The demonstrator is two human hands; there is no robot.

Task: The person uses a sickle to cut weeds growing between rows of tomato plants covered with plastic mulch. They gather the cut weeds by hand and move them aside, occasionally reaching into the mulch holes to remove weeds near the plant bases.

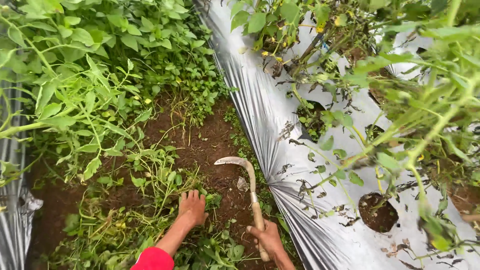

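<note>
I see my right hand (267, 239) clenched around the wooden handle of a sickle (248, 187), low in the frame. Its curved blade points left and rests over the bare soil (215, 135) of the furrow. My left hand (192, 207), with a red sleeve (153, 259) at the arm, presses fingers-down into a clump of weeds (155, 177); I cannot tell whether it grips any stems. The sickle lies just right of that hand, beside the silver plastic mulch sheet (265, 110) covering the raised bed, where 1 planting hole (378, 212) shows dark earth.
</note>
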